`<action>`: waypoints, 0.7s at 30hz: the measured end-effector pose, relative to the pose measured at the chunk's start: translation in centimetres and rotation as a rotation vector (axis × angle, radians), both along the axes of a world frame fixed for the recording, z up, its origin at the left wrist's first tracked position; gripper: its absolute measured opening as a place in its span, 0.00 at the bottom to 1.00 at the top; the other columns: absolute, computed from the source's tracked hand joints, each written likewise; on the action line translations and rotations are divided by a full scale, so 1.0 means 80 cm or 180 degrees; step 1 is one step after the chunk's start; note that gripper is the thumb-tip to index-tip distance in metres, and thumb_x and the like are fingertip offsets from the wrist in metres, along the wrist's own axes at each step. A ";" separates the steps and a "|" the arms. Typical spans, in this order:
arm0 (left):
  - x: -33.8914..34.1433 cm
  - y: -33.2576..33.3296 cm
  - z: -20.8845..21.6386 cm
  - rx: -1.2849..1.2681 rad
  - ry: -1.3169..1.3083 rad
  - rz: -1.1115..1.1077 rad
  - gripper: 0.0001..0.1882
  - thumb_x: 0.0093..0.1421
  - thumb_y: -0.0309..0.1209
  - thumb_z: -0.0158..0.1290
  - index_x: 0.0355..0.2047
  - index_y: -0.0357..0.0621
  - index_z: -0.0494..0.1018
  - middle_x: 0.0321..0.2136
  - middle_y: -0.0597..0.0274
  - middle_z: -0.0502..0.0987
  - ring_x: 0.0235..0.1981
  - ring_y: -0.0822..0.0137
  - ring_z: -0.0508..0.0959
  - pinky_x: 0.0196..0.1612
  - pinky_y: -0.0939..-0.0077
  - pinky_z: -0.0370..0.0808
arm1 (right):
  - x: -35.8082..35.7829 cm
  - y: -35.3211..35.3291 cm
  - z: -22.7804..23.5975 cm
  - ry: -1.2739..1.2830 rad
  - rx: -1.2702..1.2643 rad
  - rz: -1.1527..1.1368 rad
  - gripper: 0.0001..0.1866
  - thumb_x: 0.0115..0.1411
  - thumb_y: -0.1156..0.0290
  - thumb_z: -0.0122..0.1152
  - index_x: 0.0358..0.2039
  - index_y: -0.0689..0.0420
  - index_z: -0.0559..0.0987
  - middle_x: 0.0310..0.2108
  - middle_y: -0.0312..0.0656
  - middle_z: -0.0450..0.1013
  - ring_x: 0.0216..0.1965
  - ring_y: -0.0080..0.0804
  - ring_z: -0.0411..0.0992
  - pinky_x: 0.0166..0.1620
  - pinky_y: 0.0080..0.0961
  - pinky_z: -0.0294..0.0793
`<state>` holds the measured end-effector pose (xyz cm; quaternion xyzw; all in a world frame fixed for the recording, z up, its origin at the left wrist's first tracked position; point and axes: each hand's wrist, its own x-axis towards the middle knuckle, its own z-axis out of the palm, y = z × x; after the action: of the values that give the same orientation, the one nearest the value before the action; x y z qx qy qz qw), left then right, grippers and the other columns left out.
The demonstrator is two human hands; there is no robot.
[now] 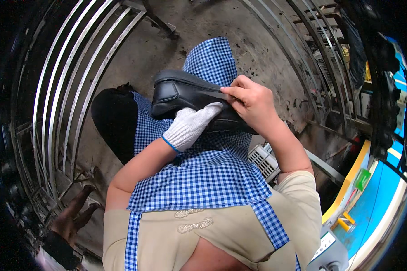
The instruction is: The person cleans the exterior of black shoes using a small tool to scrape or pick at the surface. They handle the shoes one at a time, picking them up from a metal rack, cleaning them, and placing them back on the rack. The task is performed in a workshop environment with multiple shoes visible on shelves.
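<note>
A black leather shoe lies on its side across my lap, its dark sole edge turned away from me. My left hand, in a white knitted glove with a blue cuff, grips the shoe's near side, thumb stretched along the upper. My bare right hand is closed at the right part of the shoe, thumb and forefinger pinching at the sole edge. Whether a thin scrap is between those fingertips is too small to tell. Under the shoe spreads my blue-and-white checked apron.
Metal bar racks curve along the left, with another rack at the right. A white plastic basket stands beside my right thigh. A blue surface with a yellow edge is at far right, near a grey device. Someone's hand shows at lower left.
</note>
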<state>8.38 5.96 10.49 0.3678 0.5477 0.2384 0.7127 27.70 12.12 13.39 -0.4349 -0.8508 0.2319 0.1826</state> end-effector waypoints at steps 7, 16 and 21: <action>-0.007 -0.002 -0.007 0.0841 0.0905 -0.1045 0.14 0.69 0.32 0.44 0.53 0.51 0.73 0.43 0.57 0.79 0.40 0.60 0.81 0.45 0.70 0.78 | -0.013 -0.007 -0.015 -0.0639 0.0603 0.0207 0.05 0.54 0.74 0.58 0.32 0.54 0.77 0.33 0.40 0.69 0.33 0.37 0.75 0.31 0.35 0.77; -0.004 -0.014 0.008 -0.0243 -0.0699 0.0703 0.22 0.60 0.40 0.61 0.47 0.34 0.77 0.44 0.57 0.80 0.44 0.66 0.78 0.51 0.72 0.75 | 0.079 0.053 -0.045 0.0404 -0.0196 -0.1242 0.09 0.60 0.73 0.57 0.41 0.56 0.79 0.37 0.41 0.76 0.37 0.35 0.76 0.40 0.33 0.74; -0.031 -0.010 0.037 -0.0016 -0.0950 0.1165 0.18 0.63 0.36 0.57 0.49 0.37 0.77 0.45 0.60 0.80 0.46 0.67 0.78 0.53 0.70 0.74 | 0.095 0.023 -0.016 0.1942 -0.2224 -0.1380 0.18 0.60 0.66 0.64 0.48 0.62 0.78 0.38 0.37 0.78 0.41 0.27 0.74 0.47 0.29 0.72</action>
<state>5.93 5.20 13.48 0.2212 0.4944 0.4140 0.7316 35.30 13.92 12.12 -0.5489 -0.5207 0.5756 0.3102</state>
